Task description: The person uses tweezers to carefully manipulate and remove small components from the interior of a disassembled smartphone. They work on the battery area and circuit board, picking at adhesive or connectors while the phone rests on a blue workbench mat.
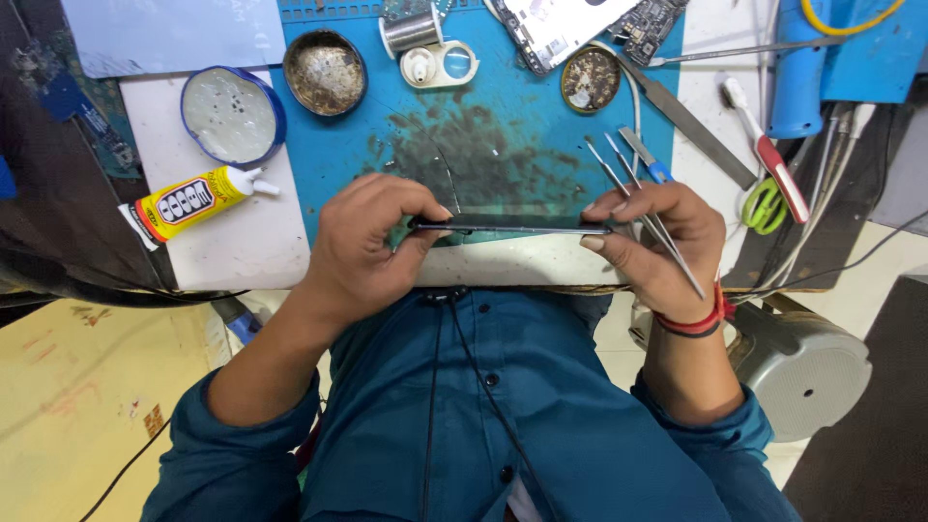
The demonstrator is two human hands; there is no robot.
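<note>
A thin dark phone (512, 229) is held edge-on between both hands, level with the near edge of the blue work mat (503, 106). My left hand (372, 242) pinches its left end with thumb and fingers. My right hand (652, 237) pinches its right end and also holds metal tweezers (643, 208) that cross the palm, tips pointing up toward the mat. A red band sits on my right wrist.
On the mat stand a rusty round tin (325, 70), a solder spool (411, 31), a small brass tin (591, 79) and an opened phone frame (556, 27). A blue-rimmed dish (232, 114) and a yellow glue tube (191, 201) lie left. Files, a toothbrush (768, 150) and cables lie right.
</note>
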